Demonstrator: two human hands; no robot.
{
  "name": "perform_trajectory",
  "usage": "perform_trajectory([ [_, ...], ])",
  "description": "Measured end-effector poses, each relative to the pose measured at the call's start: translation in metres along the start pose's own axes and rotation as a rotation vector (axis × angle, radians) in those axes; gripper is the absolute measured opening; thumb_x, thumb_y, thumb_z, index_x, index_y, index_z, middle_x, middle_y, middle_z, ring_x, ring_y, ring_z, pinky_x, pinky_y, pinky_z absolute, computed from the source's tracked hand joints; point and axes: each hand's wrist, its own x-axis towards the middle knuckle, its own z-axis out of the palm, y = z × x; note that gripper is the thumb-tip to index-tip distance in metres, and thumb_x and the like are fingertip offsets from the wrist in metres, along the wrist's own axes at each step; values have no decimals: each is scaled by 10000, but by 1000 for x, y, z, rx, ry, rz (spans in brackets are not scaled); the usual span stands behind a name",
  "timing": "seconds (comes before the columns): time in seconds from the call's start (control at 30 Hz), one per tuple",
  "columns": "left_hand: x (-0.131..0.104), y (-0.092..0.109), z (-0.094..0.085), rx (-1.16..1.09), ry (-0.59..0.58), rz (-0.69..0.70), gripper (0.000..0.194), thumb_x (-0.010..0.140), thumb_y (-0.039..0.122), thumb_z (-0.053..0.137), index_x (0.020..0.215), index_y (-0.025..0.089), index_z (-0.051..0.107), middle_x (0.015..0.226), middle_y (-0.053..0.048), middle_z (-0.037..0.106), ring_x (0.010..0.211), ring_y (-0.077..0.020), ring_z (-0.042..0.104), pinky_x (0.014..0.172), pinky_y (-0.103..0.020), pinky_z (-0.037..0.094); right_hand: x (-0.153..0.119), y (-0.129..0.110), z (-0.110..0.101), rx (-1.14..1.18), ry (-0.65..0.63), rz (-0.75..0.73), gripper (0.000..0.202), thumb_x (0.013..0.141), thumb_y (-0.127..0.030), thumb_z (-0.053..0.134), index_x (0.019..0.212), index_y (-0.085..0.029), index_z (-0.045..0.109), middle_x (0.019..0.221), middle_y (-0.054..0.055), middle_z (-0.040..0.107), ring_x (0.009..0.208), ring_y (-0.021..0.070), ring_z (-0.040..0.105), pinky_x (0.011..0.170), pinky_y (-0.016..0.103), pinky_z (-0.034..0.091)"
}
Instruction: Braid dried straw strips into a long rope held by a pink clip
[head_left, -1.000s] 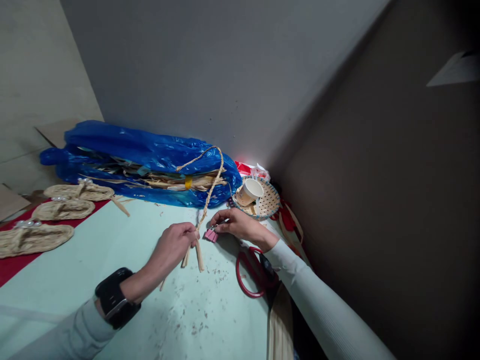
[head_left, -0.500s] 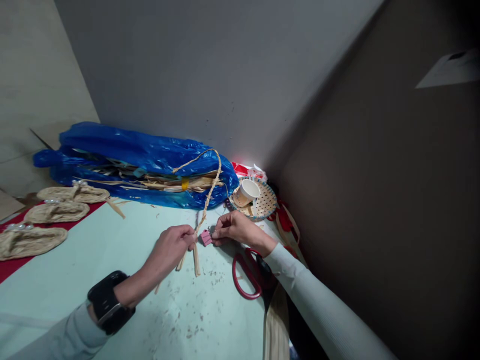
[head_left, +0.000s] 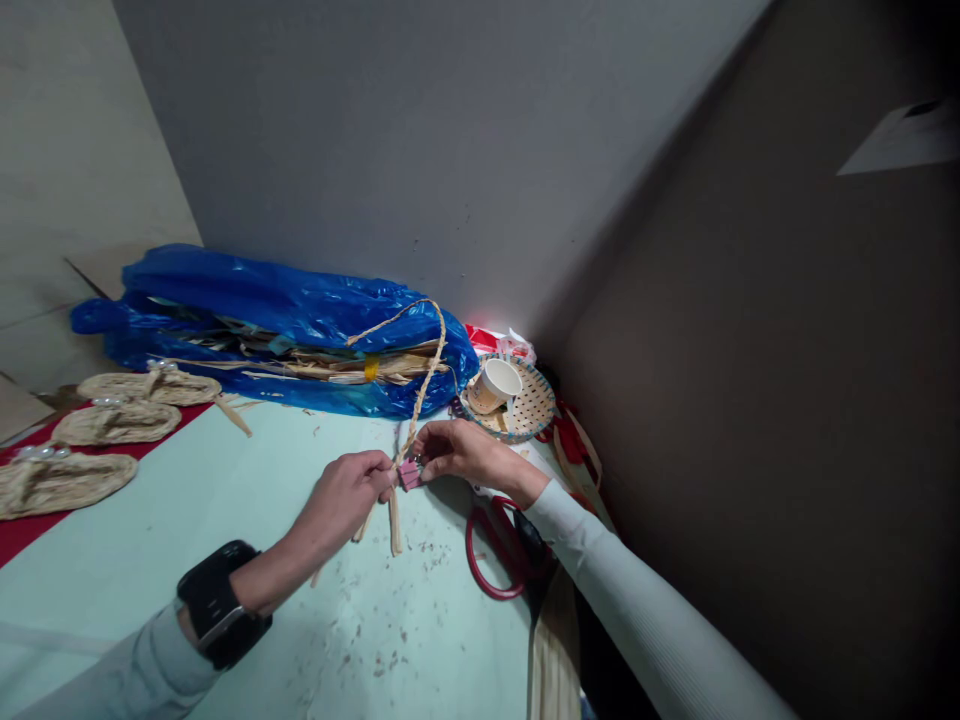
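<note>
My left hand (head_left: 356, 485) pinches the near end of a braided straw cord (head_left: 426, 385), with loose strands hanging below the fingers. The cord arcs up over the blue bag and bends back to the left. Closed on a small pink binder clip (head_left: 410, 474) is my right hand (head_left: 465, 455), just to the right of the left fingertips. The clip sits against the cord beside the pinch; whether its jaws grip the cord I cannot tell. Red-handled scissors (head_left: 474, 570) lie below my right wrist.
A blue plastic bag (head_left: 262, 275) stuffed with dry straw lies along the wall. Right of it, a woven basket (head_left: 536, 400) holds a paper cup (head_left: 496, 385). Several straw sandals (head_left: 67, 485) rest on red cloth at left. Straw strips (head_left: 555, 650) lie at the near right edge.
My right hand has moved slightly left, bringing the pink binder clip up to the cord beside my left fingertips. My left hand keeps its pinch in nearly the same place.
</note>
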Motion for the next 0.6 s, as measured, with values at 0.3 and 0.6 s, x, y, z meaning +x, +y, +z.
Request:
perform_trajectory([
  [0.3, -4, 4, 1, -117, 66, 35, 249, 854, 369, 523, 655, 235, 590, 592, 46, 574, 596, -180, 530, 606, -311, 367, 10, 5, -12, -35, -147, -75, 222, 770, -203, 830, 985, -151, 809, 906, 20, 789, 872, 200, 677, 784, 245, 480],
  [0.6, -5, 9, 0, -12, 89, 23, 372, 923, 378, 622, 600, 228, 516, 556, 85, 457, 533, -142, 433, 579, -280, 325, 11, 9, -12, -54, -131, -100, 248, 773, -258, 831, 986, -129, 832, 876, 34, 798, 812, 193, 667, 734, 233, 461],
])
